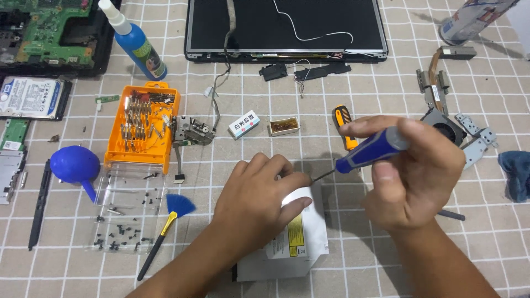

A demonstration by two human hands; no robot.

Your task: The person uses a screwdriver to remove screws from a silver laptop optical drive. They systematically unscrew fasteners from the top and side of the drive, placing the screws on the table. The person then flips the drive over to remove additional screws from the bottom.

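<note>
Head view looks down on two hands at work over a checked desk (386, 259). Nearest the wearer, the left hand (256, 201) presses flat on a slim silver optical drive (298, 240), its grip clenched down on the case top rather than around it; the drive lies directly beneath that palm and reaches toward the wearer. Just right of it, the right hand (414, 176) has its grip closed around one blue-handled screwdriver (370, 152), the thin shaft slanting down-left to meet the drive's far edge beside the left fingertips. By the look of it the drive is light, stiff sheet metal, smooth and apt to slide, with a thin shell that could dent, so its flat top and side edges seem the safest places to steady it; the driver's handle looks easy to pinch. Left of the left hand lie one blue-bristled brush (165, 223), one clear lid (124, 212) strewn with many tiny black screws, and one blue air blower (74, 165). Beyond the hands sit one orange bit case (144, 129), one second orange-and-black screwdriver (345, 124), one eraser box (244, 124) and one small tin (284, 126). Farthest off are one blue bottle (135, 41), one laptop screen panel (284, 27), one hard drive (30, 96) and one cooling fan assembly (444, 118).
</note>
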